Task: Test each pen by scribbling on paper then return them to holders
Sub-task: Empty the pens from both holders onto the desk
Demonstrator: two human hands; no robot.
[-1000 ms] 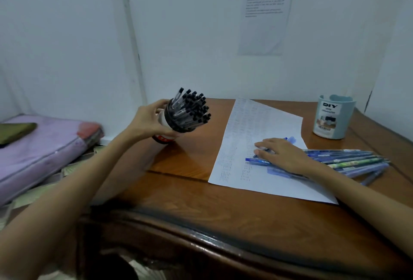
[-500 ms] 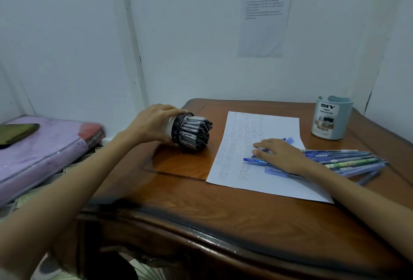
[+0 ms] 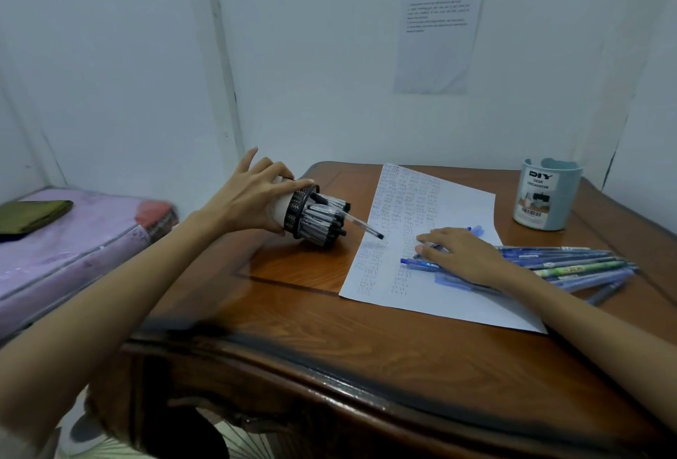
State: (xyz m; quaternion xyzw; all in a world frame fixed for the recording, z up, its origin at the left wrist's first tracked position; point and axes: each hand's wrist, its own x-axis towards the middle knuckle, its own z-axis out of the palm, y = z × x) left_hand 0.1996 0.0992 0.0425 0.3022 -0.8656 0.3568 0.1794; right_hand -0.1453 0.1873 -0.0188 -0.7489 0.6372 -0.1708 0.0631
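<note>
My left hand [image 3: 252,198] grips a white pen holder [image 3: 293,210] with a black mesh rim, tipped on its side over the desk with its mouth toward the paper. It is packed with black-capped pens [image 3: 324,222]; one clear pen [image 3: 362,226] slides out, its tip over the paper's left edge. The white paper [image 3: 421,209], covered in small scribbles, lies mid-desk. My right hand [image 3: 461,255] rests flat on the paper over several blue pens [image 3: 571,262] that fan out to the right.
A pale blue "DIY desk organizer" cup [image 3: 547,195] stands upright at the back right of the wooden desk [image 3: 329,330]. A purple mattress [image 3: 66,249] lies to the left, below desk height. White walls close the back, with a printed sheet [image 3: 437,31] taped up.
My left hand lowered the raised holder to the desk and tipped it further onto its side. One pen has slid partway out toward the paper. My right hand stayed put.
</note>
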